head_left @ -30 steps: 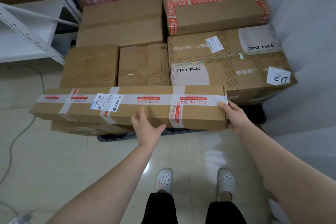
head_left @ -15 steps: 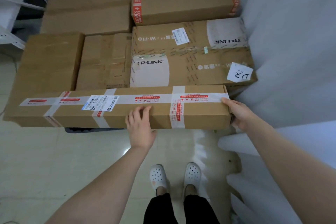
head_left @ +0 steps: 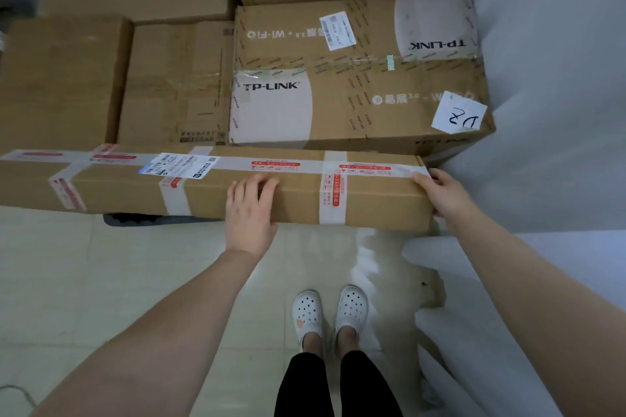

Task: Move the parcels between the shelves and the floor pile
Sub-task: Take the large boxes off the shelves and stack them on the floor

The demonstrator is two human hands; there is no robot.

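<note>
Evidently the step in hand is handling the long parcel (head_left: pixel 210 183), a narrow brown carton bound with white and red printed tape. It lies crosswise at the front edge of the floor pile, just in front of the TP-LINK carton (head_left: pixel 355 78) and the plain cartons (head_left: pixel 57 78) to its left. Its near face hangs over a dark base (head_left: pixel 135 218) and the tiled floor (head_left: pixel 84 281). Whether its weight rests on the pile or is carried by the hands cannot be told.

To do this well, the person would probably want the parcel kept level, since much of its length runs out past the left hand and leaves the frame on that side. That unsupported end is likely to dip or swing. Sliding the left hand nearer the shipping label (head_left: pixel 179 166) would balance the load better. The feet, in white clogs (head_left: pixel 308 315), stand close beneath, so any lowering should be slow.

The left hand (head_left: pixel 250 210) lies back-up against the near face, its fingers (head_left: pixel 257 184) close together and nearly straight, laid over the top edge, pressing rather than clasping. The right hand (head_left: pixel 440 193) is at the parcel's right end, thumb along the top tape and fingers wrapped round the end corner in a hold. Both forearms reach forward, well apart.
</note>
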